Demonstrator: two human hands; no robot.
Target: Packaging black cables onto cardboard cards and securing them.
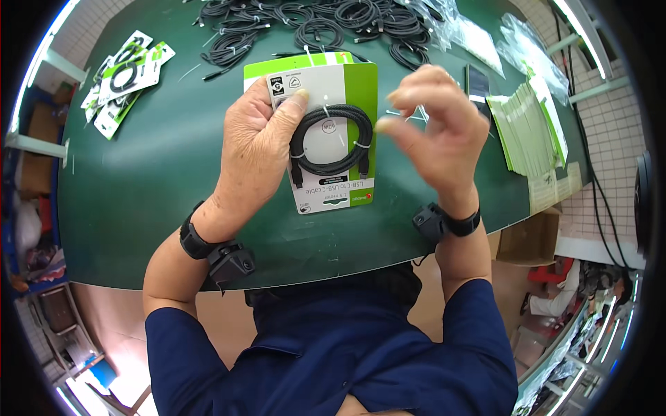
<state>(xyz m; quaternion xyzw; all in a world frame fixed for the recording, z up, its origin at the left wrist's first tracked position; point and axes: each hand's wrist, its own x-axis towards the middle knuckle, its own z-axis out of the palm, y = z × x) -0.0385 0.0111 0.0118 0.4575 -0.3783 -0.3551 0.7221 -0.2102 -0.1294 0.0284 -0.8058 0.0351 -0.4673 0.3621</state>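
Observation:
My left hand grips a white and green packaging card by its left edge, thumb on the front. A coiled black cable lies against the card's face, with small white ties around the coil. Behind the card's far end, another green and white card partly shows. Just right of the held card hovers my right hand, its fingers bent and the thumb apart from them. Nothing is visible between them. Several thin white ties show just behind those fingers.
Coiled black cables heap along the far side of the green table. Finished-looking cable packs overlap at far left. To the right are a dark phone-like slab, clear plastic bags and a card stack. A cardboard box stands below the right edge.

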